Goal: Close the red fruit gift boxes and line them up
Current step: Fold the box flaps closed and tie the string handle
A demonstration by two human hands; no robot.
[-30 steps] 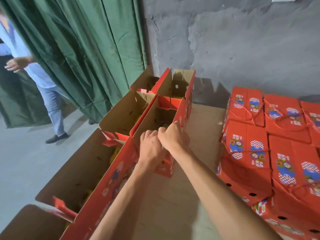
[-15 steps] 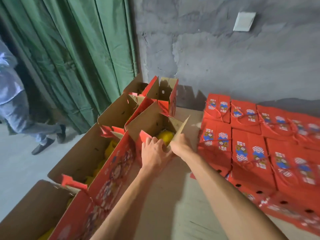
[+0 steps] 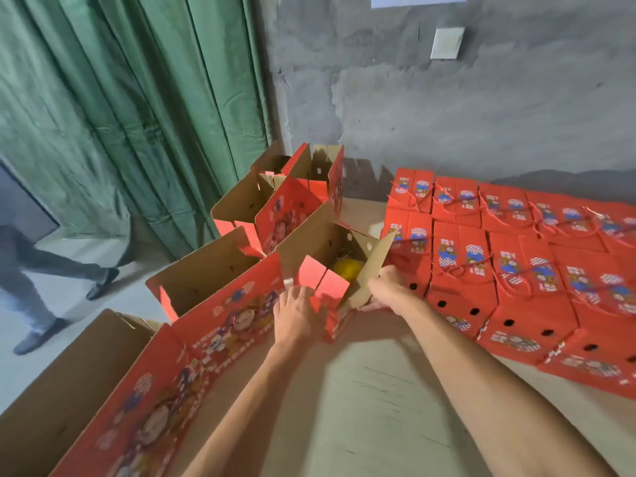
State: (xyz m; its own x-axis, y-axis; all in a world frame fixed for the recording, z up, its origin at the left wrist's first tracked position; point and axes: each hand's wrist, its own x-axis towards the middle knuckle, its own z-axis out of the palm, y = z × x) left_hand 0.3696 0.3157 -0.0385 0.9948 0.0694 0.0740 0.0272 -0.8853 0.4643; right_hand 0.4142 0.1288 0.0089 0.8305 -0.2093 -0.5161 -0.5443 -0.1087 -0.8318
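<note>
Both hands are at one open red gift box [image 3: 330, 270] in the middle of the bench [image 3: 395, 407]. The left hand [image 3: 297, 313] lies on the near red flap [image 3: 318, 280], with its fingers spread and pressing on the card. The right hand [image 3: 387, 290] holds the edge of the brown side flap [image 3: 373, 266], fingers curled round it. That flap stands tilted up and out toward the right. Down inside the box sits something round and yellow [image 3: 347, 268], most likely a fruit.

More open boxes stand in a row on the left side of the bench. One open box [image 3: 303, 194] is at the far end by the wall, its flaps sticking up. Another open box [image 3: 213, 280] is just beside the one the hands are on. The nearest open box [image 3: 103, 401] is big in the view and a bit blurry, with a cartoon picture on its red side.

On the right, the closed red boxes [image 3: 516, 256] sit tight together in rows, touching each other. They have red string handles on top and small round holes in their sides.

Behind the bench is a rough grey wall [image 3: 447, 115] with a pale switch plate [image 3: 447, 43] on it. A green curtain [image 3: 120, 108] hangs on the left. Past it, a person's legs and dark shoes [image 3: 51, 280] show on the pale floor [image 3: 113, 315].
</note>
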